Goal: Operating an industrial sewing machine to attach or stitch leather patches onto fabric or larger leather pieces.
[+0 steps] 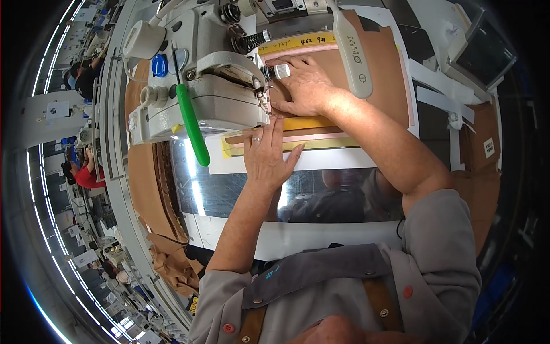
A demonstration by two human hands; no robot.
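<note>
My left hand point(266, 157) lies flat with its fingers stretched forward, close to the needle area of a light grey sewing machine point(229, 106). Its fingertips rest at the near edge of a flat work with yellow and pink strips point(321, 137). My right hand point(303, 86) is spread, palm down, on a large brown panel point(378, 69) just right of the machine head. A yellow strip with handwritten marks point(303, 41) runs along the panel's far side. The machine head hides the needle and part of the work. Neither hand grasps anything.
A green-handled tool point(192, 123) with a thin shaft sits against the machine. A white oblong device point(352, 63) hangs over the panel. Shiny metal bed point(240, 200) lies nearer me. Brown sheets point(146, 195) stand at left, a dark screen point(484, 49) at right.
</note>
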